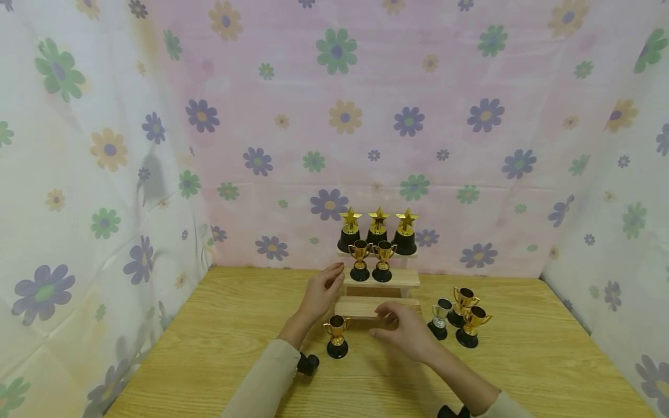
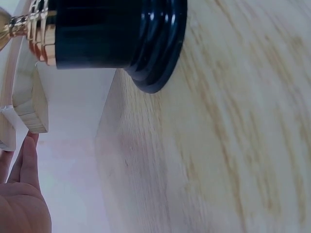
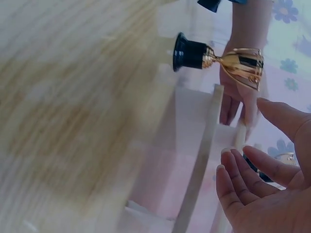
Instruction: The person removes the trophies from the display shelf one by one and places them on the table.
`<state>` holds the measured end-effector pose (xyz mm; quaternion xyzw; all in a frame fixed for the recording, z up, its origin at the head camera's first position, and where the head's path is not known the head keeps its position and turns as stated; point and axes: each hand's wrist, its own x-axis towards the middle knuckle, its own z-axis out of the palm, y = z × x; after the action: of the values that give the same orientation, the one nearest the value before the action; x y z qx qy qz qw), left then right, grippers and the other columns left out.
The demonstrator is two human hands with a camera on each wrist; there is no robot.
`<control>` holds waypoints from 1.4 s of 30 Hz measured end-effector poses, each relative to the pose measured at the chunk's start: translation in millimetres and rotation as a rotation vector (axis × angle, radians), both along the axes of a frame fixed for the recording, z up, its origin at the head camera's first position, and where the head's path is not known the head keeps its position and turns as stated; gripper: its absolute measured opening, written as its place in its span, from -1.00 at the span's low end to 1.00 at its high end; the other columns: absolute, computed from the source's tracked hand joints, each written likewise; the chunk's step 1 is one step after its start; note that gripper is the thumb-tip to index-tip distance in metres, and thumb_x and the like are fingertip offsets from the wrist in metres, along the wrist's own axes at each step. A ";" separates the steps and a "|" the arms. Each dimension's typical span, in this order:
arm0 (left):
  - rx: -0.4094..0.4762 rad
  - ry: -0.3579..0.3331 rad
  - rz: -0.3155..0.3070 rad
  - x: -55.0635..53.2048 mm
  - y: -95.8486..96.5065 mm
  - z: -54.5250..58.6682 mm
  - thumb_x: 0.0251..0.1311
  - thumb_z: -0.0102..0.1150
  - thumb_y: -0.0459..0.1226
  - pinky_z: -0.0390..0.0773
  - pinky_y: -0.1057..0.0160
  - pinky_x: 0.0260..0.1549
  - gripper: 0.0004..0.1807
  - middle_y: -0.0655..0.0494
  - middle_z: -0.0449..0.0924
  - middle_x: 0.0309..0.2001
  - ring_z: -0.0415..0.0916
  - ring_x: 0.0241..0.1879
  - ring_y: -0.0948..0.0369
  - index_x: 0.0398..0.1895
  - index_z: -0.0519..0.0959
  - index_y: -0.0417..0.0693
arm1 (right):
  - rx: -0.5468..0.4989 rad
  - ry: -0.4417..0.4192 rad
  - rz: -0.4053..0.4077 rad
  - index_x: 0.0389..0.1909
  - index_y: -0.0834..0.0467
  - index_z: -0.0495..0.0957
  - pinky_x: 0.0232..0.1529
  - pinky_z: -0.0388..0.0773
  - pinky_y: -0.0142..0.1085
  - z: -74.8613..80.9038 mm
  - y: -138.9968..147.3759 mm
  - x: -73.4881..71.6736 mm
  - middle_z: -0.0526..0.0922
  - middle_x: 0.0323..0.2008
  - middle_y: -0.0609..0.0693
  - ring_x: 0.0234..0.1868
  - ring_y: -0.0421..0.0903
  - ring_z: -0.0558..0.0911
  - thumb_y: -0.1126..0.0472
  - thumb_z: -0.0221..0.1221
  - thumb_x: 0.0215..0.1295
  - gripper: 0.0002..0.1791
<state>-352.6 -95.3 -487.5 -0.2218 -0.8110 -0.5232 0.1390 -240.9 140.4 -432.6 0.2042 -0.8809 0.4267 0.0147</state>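
Note:
A small wooden stepped stand (image 1: 377, 307) holds three gold star trophies (image 1: 379, 225) on its top step and two gold cup trophies (image 1: 384, 258) on the middle one. My left hand (image 1: 320, 293) is at the stand's left end, its fingers extended; in the left wrist view the fingertips (image 2: 30, 145) meet the end of a step. In front of the bottom step my right hand (image 1: 405, 331) hovers with loosely bent fingers and nothing in the palm (image 3: 277, 208). A gold cup trophy on a black base (image 1: 337, 337) stands upright between my forearms, nearer the left one.
Right of the stand, one silver cup trophy (image 1: 440, 318) and two gold cup trophies (image 1: 473, 326) stand close together on the wooden table (image 1: 533, 360). Flowered cloth (image 1: 292, 145) walls the back and both sides.

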 end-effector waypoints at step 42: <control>-0.006 0.032 -0.005 3.2 -0.1 3.8 0.56 0.05 -0.26 0.64 0.02 0.09 -0.56 -0.22 0.44 0.39 0.53 0.26 -0.09 0.30 0.49 -0.44 | -0.020 0.030 -0.166 0.25 0.33 0.51 0.10 0.59 0.09 31.4 29.1 -45.3 0.58 0.18 0.28 0.13 0.26 0.59 0.12 0.37 0.33 -0.44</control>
<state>-349.5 -95.3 -483.8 -0.2327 -0.8096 -0.5177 0.1501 -286.2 169.5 -401.2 0.1365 -0.8902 0.4297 0.0654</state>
